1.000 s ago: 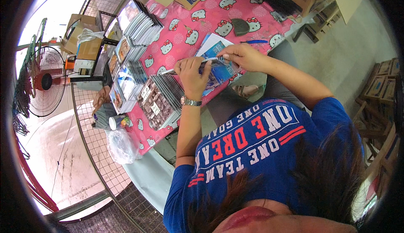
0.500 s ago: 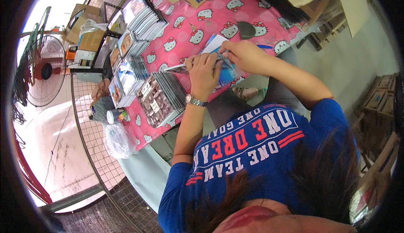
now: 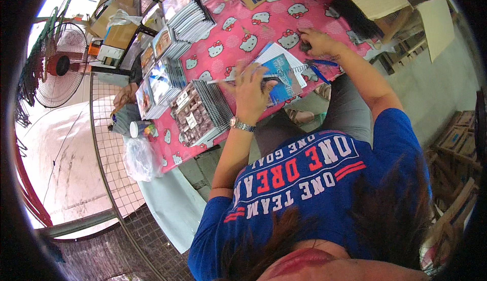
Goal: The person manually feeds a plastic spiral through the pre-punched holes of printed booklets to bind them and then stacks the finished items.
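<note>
Left hand [image 3: 250, 94], centre of the frame, a metal-banded wristwatch [image 3: 242, 124] at its wrist: slightly blurred, fingers and thumb closed on a thin, pale-edged notebook [image 3: 221, 80] seen nearly edge-on and pointing leftward.

Right hand [image 3: 318, 42], upper right of centre: fingers bent downward at a dark grey, flat-sided piece [image 3: 305, 46], touching it; whether it is gripped cannot be told.

Blue-covered notebook [image 3: 280, 75], centre: lies just right of the left hand, overlapping white sheets [image 3: 300, 68]; a loose-looking wire coil [image 3: 298, 71] crosses its upper right part.

Blue pen [image 3: 324, 62], right of the sheets, below the right hand.

Spiral-bound notebooks with dark brown photo covers [image 3: 190, 121], left of centre: one stack, fanned, near the left wrist. Further stacks of glossy, picture-covered notebooks [image 3: 177, 4] extend toward the upper left.

Pink tablecloth printed with white cat faces [image 3: 231, 53], beneath all these.

White paper cup [image 3: 136, 129] and clear plastic bag [image 3: 142, 160], at the table's left edge.
</note>
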Tool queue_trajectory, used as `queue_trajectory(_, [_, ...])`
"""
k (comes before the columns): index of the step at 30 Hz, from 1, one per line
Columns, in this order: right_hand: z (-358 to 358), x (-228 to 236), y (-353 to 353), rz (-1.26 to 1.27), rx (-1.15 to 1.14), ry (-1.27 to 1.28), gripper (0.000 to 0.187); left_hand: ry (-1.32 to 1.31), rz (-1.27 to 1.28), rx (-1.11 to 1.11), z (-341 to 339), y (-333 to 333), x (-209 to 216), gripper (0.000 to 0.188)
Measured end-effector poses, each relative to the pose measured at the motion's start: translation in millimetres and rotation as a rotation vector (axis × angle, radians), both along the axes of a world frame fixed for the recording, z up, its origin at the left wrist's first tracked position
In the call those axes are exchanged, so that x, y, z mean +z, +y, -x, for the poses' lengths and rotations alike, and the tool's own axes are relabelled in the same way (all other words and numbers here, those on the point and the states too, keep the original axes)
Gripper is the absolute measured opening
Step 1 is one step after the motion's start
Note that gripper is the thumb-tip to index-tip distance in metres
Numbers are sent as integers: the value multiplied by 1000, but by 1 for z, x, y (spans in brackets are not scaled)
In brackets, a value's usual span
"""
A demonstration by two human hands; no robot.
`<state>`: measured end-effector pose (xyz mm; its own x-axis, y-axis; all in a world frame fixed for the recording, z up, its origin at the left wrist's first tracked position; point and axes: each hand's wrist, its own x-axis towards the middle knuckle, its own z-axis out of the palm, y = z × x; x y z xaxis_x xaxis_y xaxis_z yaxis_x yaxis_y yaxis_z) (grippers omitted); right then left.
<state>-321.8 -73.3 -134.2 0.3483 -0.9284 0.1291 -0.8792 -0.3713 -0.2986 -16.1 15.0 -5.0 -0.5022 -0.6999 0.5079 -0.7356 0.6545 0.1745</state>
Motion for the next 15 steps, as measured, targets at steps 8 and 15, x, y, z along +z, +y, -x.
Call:
queue_trajectory(8, [-72, 133, 53, -620, 670, -974, 42, 87, -71, -16, -21, -7, -12, 33])
queue_trajectory(15, [-68, 124, 57, -843, 582, -1187, 52, 101, -33, -102, -11, -13, -2, 38])
